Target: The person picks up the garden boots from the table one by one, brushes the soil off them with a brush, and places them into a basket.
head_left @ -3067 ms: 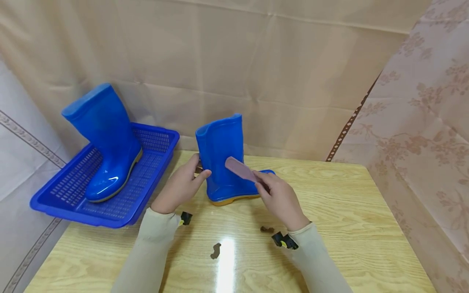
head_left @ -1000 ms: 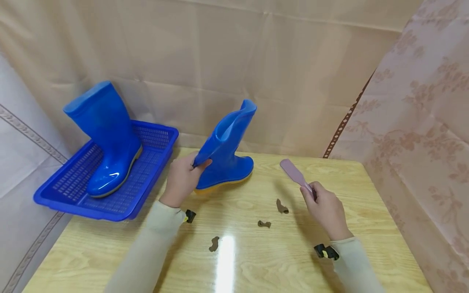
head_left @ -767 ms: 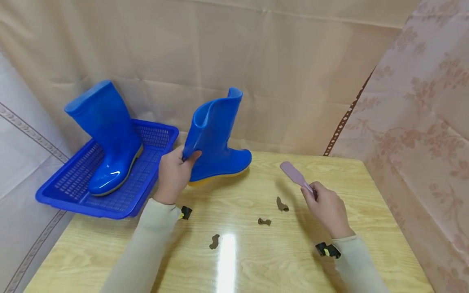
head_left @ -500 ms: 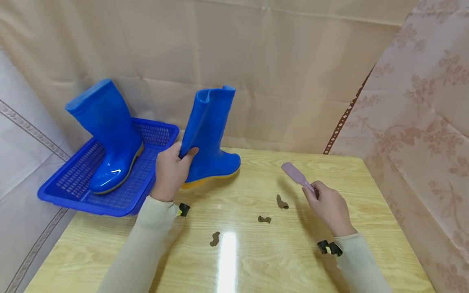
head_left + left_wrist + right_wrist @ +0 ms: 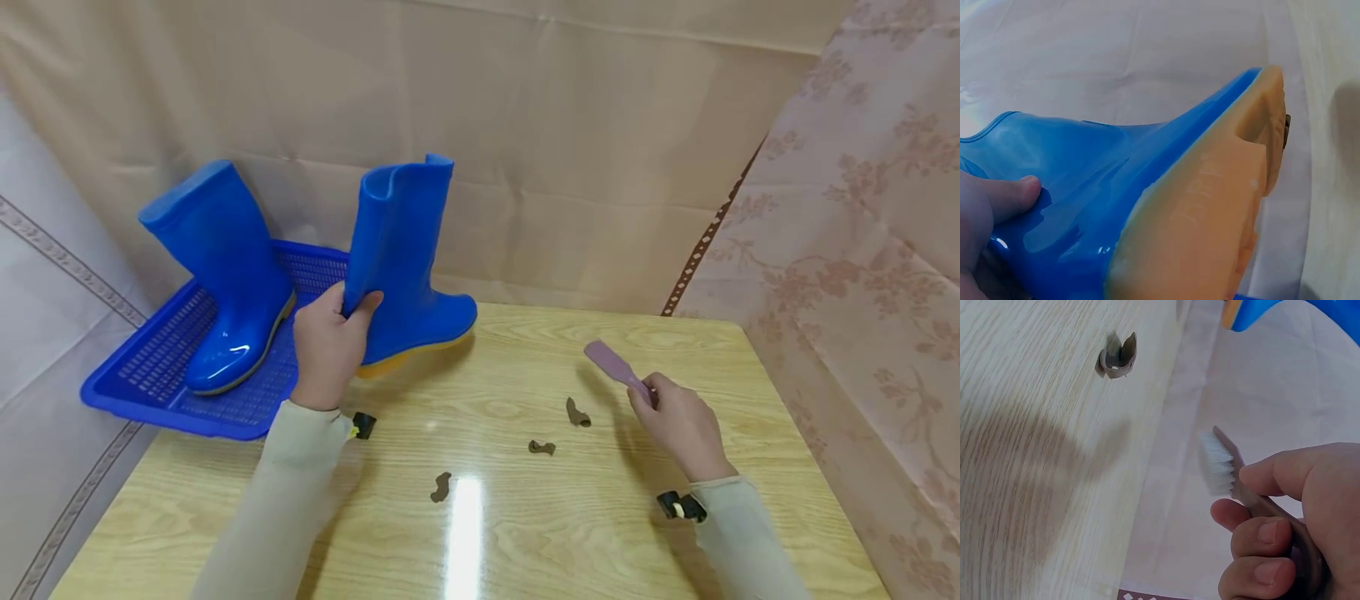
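My left hand [image 5: 330,346] grips a blue rain boot [image 5: 401,258] by the back of its shaft, thumb on the near side. The boot tilts above the table, close to the basket's right side, toe pointing right. In the left wrist view its yellowish sole [image 5: 1191,206] faces the camera, and a small dark bit [image 5: 1287,130] shows at the sole's far edge. My right hand [image 5: 682,425] holds a mauve-backed brush [image 5: 611,362] by its handle above the table's right part. White bristles [image 5: 1215,462] show in the right wrist view, touching nothing.
A second blue boot [image 5: 225,267] stands in a blue plastic basket [image 5: 180,425] at the left. Brown scraps lie on the wooden table [image 5: 570,533]: a curved one [image 5: 441,487], a small one [image 5: 542,447] and a curled one [image 5: 577,412]. A beige curtain [image 5: 562,167] hangs behind.
My left hand has taken hold of the boot, lifted and tilted it, and carried it left toward the basket. My right hand has drawn the brush away rightward. A curled brown scrap has appeared on the table.
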Available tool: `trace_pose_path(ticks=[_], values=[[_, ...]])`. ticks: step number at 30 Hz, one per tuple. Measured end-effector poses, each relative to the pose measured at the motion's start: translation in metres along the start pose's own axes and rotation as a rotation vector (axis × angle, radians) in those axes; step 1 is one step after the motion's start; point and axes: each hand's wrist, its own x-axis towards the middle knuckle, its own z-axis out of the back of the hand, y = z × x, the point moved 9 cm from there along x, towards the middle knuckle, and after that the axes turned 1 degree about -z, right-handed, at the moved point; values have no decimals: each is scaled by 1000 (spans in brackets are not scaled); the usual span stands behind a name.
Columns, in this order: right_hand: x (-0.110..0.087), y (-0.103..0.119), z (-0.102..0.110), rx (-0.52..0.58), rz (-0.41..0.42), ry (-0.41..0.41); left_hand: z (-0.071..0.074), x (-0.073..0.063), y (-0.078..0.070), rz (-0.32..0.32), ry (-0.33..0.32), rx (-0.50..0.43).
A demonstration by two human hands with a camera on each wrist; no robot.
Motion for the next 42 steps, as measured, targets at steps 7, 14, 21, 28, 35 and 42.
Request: trace_pose_path(ticks=[7,14,21,28,35,42], values=[[2,-4,-3,0,-8,17,25,6,8,52,-62,9],[3,-9,-2,-4,-25,17,63,14,13,79,-163,60],[4,-16,-4,-11,-62,48,101,21,25,126,-264,119],[7,-18,-2,-24,-49,50,124,21,48,224,-312,174],[8,-21,-5,-25,-54,63,142,21,68,315,-350,188],[10,-26,-6,-34,-61,70,147,20,82,419,-306,199]])
